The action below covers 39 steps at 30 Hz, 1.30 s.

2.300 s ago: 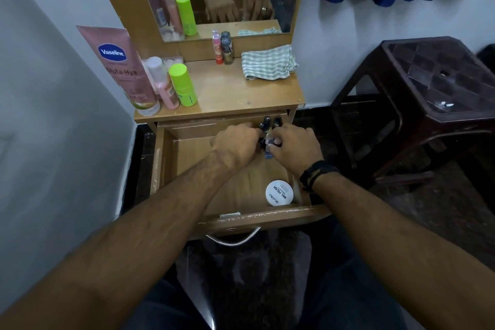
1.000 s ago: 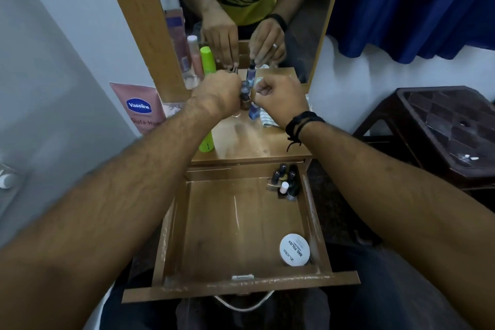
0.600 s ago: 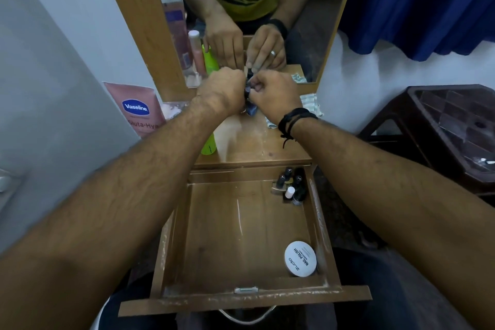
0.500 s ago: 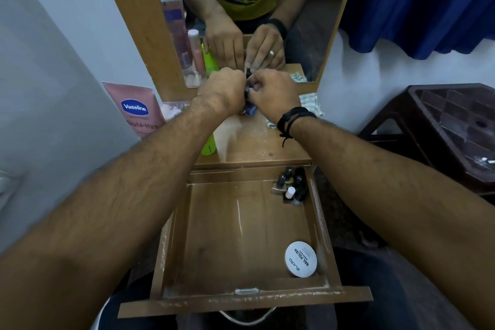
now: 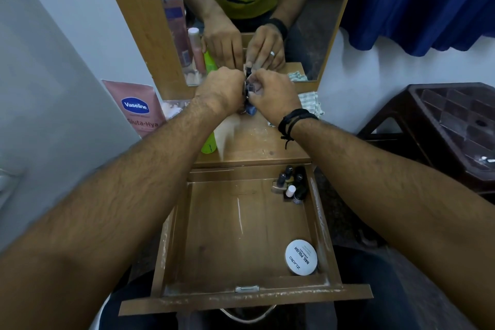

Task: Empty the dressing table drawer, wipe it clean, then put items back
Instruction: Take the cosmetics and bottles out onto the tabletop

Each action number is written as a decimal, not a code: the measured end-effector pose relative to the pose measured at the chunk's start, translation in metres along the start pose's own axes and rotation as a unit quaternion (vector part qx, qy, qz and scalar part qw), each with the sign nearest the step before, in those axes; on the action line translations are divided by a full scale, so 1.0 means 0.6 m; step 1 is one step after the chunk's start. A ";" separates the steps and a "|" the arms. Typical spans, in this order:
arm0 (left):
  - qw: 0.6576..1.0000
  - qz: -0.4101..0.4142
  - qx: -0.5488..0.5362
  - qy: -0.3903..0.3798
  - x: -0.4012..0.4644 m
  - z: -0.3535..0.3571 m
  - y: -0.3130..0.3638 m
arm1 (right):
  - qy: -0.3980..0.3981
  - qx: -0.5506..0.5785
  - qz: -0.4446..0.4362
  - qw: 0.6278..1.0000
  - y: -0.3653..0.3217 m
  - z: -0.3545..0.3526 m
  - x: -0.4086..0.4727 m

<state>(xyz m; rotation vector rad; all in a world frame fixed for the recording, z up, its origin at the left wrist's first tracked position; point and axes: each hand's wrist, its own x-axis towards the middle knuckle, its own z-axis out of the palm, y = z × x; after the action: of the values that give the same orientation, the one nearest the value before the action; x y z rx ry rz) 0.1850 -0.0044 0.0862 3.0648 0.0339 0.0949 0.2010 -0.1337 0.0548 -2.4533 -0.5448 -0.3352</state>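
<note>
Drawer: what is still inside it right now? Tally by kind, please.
Dark-capped small bottles: 4
White-capped small bottle: 1
Round white tin: 1
Total in the drawer: 6
The bottles stand tightly clustered in the back right corner, so one more could be hidden.

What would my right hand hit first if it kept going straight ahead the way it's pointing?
Probably the mirror: your right hand is closed on small bottles over the tabletop, aimed at the glass. Depth is hard to judge here.
</note>
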 end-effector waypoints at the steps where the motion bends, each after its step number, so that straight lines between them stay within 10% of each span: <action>1: 1.000 0.000 0.000 0.000 -0.001 0.000 0.000 | 0.000 0.001 0.002 1.000 0.000 -0.001 -0.001; 17: 0.995 0.084 -0.040 0.041 -0.123 -0.036 0.081 | 0.016 -0.016 0.027 0.999 0.024 -0.095 -0.156; 39: 0.984 0.099 -0.010 -0.149 -0.252 0.146 0.164 | -0.170 -0.151 0.134 0.964 0.123 -0.030 -0.328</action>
<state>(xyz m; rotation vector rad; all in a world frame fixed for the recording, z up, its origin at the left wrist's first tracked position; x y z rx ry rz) 0.0414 -0.1130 -0.0027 3.0167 -0.2854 -0.3491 0.0586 -0.2586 -0.0373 -2.8605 -0.3066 0.1294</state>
